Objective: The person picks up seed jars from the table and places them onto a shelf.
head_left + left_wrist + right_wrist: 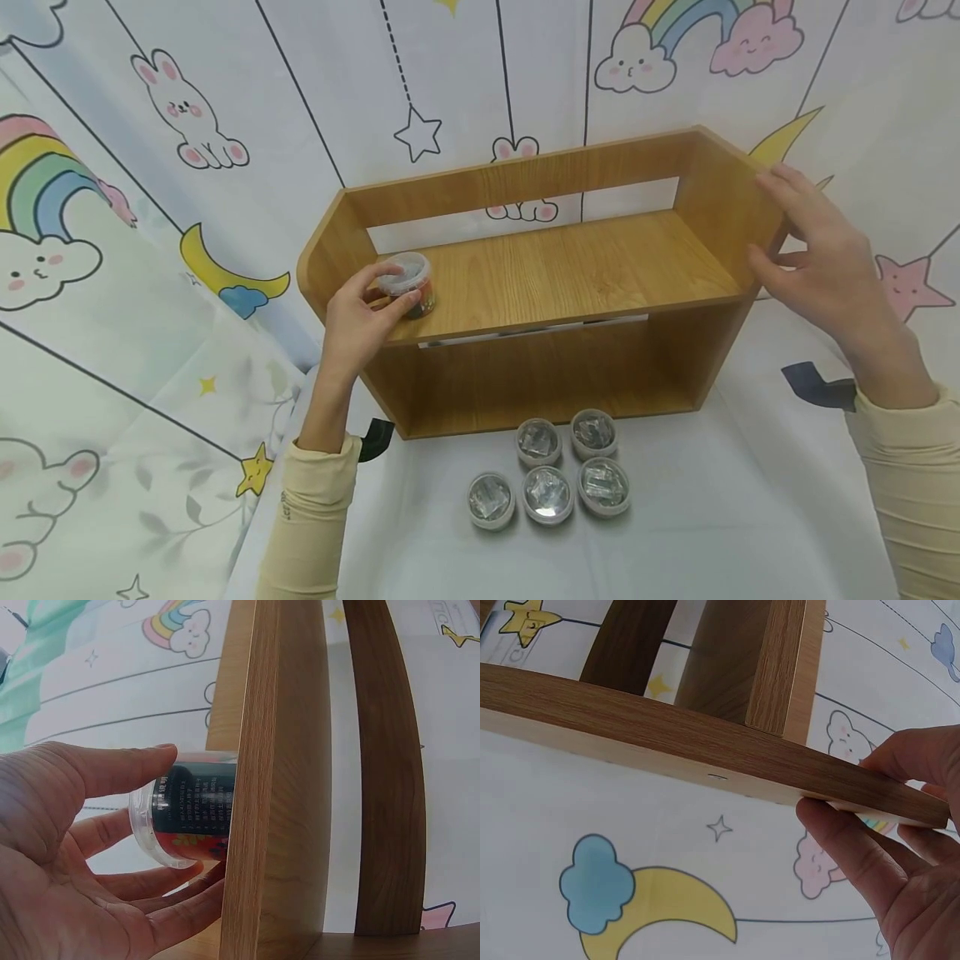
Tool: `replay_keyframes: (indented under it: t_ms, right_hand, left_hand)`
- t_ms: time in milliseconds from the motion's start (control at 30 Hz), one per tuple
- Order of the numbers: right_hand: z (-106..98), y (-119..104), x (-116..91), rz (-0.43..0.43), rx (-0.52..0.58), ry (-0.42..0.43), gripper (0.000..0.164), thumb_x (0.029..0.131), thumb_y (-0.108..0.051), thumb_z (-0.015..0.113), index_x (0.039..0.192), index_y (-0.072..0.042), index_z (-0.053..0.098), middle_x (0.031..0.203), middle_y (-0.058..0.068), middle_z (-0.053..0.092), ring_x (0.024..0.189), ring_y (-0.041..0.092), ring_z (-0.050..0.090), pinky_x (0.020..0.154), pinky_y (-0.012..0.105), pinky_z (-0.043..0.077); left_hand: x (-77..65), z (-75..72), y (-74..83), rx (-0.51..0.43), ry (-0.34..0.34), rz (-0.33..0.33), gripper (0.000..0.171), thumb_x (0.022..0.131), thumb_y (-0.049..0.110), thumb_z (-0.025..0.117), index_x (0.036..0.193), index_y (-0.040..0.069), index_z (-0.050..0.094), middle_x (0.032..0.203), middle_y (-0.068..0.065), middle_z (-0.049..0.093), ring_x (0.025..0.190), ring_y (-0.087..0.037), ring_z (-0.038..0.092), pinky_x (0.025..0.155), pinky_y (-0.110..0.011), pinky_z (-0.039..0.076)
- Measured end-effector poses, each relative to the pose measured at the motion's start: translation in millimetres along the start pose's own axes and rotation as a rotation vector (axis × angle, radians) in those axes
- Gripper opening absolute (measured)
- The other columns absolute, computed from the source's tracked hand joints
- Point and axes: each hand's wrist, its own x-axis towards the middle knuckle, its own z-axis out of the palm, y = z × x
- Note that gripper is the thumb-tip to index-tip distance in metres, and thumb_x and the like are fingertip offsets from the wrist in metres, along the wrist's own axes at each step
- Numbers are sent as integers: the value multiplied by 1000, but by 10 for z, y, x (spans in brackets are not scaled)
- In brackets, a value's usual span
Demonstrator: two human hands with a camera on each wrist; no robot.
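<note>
A small clear plastic tub (408,279) with a printed dark and red label stands at the left end of the wooden shelf's upper board. My left hand (362,315) holds it, thumb on one side and fingers round the other. In the left wrist view, the tub (191,810) shows lines of small print, and the board's front edge hides its far end. At the other end, my right hand (821,250) grips the side panel of the wooden shelf (555,258). The right wrist view has this panel (682,735) between thumb and fingers.
Several similar round tubs (547,495) with silvery contents sit on the white-covered table (675,517) in front of the shelf. The lower compartment (525,375) opens toward them. Behind hangs a white cloth (292,108) printed with rabbits, clouds and stars.
</note>
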Motion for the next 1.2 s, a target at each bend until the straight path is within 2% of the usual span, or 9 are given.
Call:
replay_keyframes:
  t_ms: [200, 400, 467, 800, 1200]
  right_hand:
    - [-3, -9, 7, 2, 2, -2, 90, 74, 18, 73, 151, -17, 42, 156, -2, 37, 129, -9, 36, 72, -4, 32]
    - [-17, -22, 7, 30, 2, -17, 88, 77, 15, 71, 152, -18, 40, 157, -4, 34, 135, 14, 42, 73, -4, 31]
    - [-21, -22, 6, 35, 2, -20, 87, 77, 15, 71, 152, -18, 40, 158, -3, 33, 135, 18, 43, 73, -4, 31]
    - [-27, -21, 5, 42, 9, -20, 87, 78, 14, 71, 152, -19, 40, 157, -3, 34, 135, 9, 40, 73, -4, 32]
    - [-22, -8, 10, 34, -3, -20, 87, 77, 15, 72, 152, -17, 40, 157, -2, 34, 136, 19, 42, 74, -4, 30]
  left_hand:
    - [-3, -4, -8, 5, -6, 8, 41, 86, 20, 79, 122, 9, 65, 135, -7, 57, 107, -33, 62, 92, -42, 53]
    - [-27, -31, 21, 46, -8, 55, 51, 85, 21, 80, 130, 8, 60, 138, -9, 53, 115, -33, 57, 92, -48, 52]
    - [-43, -47, 39, 68, -5, 70, 56, 84, 23, 81, 133, 9, 59, 140, -9, 51, 118, -31, 55, 92, -51, 52]
    - [-204, -123, 157, 129, -11, 122, 63, 83, 22, 82, 139, 11, 55, 150, -12, 42, 131, -34, 45, 95, -57, 47]
    - [-462, -174, 285, 142, -24, 188, 62, 86, 23, 79, 141, 12, 53, 154, -8, 38, 140, -25, 34, 100, -55, 44]
